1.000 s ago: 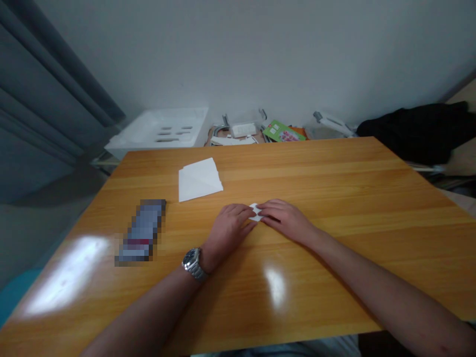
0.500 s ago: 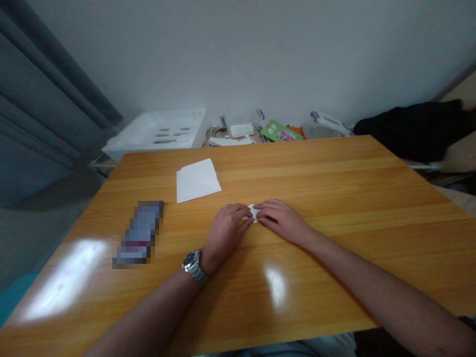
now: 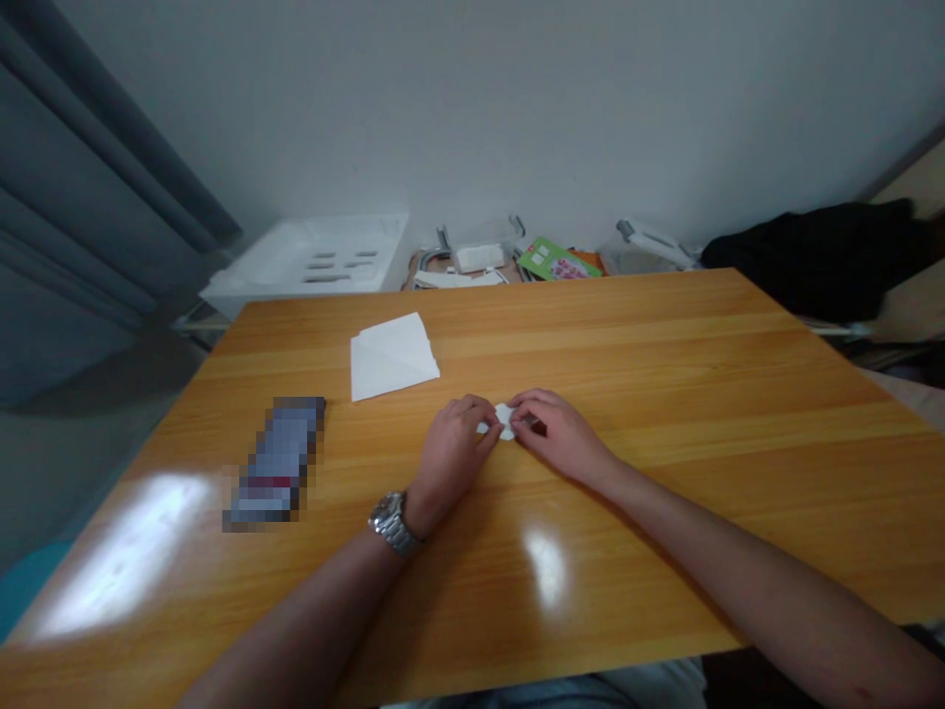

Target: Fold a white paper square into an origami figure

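A small white piece of paper (image 3: 506, 421) is pinched between my two hands, low over the wooden table (image 3: 664, 394). My left hand (image 3: 459, 441), with a metal-band watch (image 3: 394, 522) on its wrist, grips the paper's left side between thumb and fingers. From the right, my right hand (image 3: 559, 433) has its fingers curled and closed on the other side. Fingertips cover parts of the piece, so its full shape is hidden. Beyond my left hand, a larger folded white sheet of paper (image 3: 394, 356) lies flat on the table.
A blurred-out phone-shaped object (image 3: 279, 461) lies at the left of the table. Behind the far edge are a white foam tray (image 3: 317, 258), a green booklet (image 3: 555, 260) and assorted parts. Black cloth (image 3: 812, 256) is heaped at the right, and a grey curtain (image 3: 89, 217) hangs at the left.
My fingers have shifted slightly on the small paper, and a little more of it shows between them. My left wrist has moved slightly to the right.
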